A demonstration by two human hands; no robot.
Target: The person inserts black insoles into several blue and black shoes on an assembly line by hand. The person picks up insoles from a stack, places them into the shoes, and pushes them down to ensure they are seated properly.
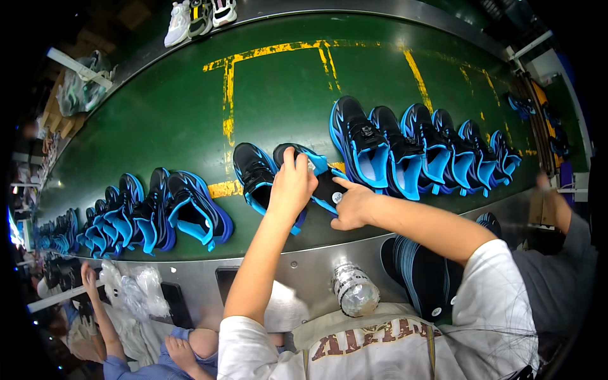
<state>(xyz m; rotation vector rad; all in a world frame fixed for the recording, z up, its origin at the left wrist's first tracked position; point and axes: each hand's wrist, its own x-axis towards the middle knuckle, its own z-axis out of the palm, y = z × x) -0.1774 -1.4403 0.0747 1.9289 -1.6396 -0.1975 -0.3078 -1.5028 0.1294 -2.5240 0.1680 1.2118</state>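
Observation:
My left hand (293, 187) is closed on the upper of a black sneaker (288, 152) with blue trim, its fingers at the tongue and opening. A black insole (325, 188) with a round white sticker lies partly in that shoe's opening. Its heel end is pinched by my right hand (356, 204), index finger on top and thumb near the lower edge. Right beside my left hand stands another matching sneaker (254, 170), toe pointing away. The insole's front end is hidden inside the shoe.
Matching sneakers (373, 145) line the green table (278, 95) on the right, with more sneakers (190, 209) on the left. Near me are a plastic bottle (356, 288) and stacked black insoles (418, 272). Co-workers sit on both sides; three different shoes (200, 18) stand at the far edge.

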